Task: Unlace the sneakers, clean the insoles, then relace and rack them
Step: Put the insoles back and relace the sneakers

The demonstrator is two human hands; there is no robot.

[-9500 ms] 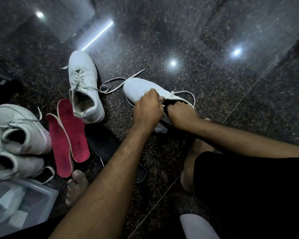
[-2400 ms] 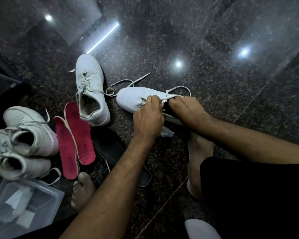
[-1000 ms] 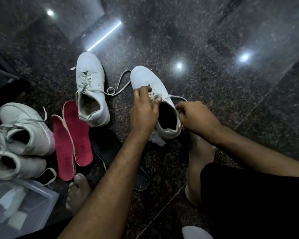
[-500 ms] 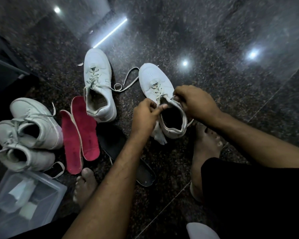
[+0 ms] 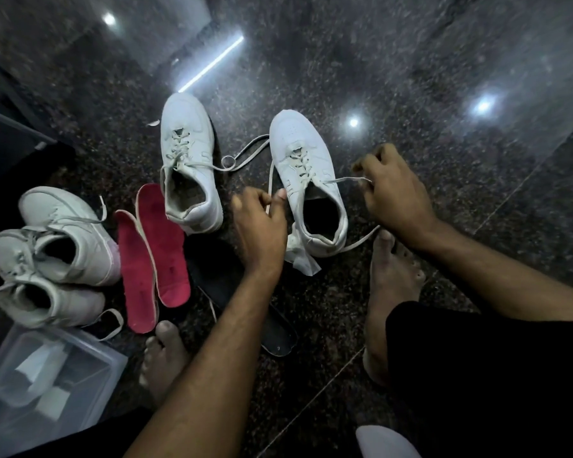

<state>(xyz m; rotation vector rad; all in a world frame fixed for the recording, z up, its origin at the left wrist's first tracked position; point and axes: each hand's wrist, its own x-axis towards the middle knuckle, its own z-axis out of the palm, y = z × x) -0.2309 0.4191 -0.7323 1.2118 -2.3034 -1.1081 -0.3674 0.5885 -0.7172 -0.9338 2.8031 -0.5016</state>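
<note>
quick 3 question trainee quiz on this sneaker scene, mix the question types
1. True or false: each hand pinches an end of the lace of the sneaker nearest the right foot.
2. How many red insoles lie on the floor? A) one B) two C) four
3. Fill in: the crumpled white wipe lies by that sneaker's ____.

Key
1. True: left hand and right hand each pinch a lace end.
2. B
3. heel

four white sneakers (image 5: 306, 180) (image 5: 187, 160) (image 5: 68, 236) (image 5: 43, 292), two red insoles (image 5: 161, 246) (image 5: 134, 276), one black insole (image 5: 275, 335), one clear box (image 5: 47, 385), one wipe (image 5: 300, 259), two hands (image 5: 260, 226) (image 5: 394, 193), two bare feet (image 5: 162, 358) (image 5: 387, 285).
</note>
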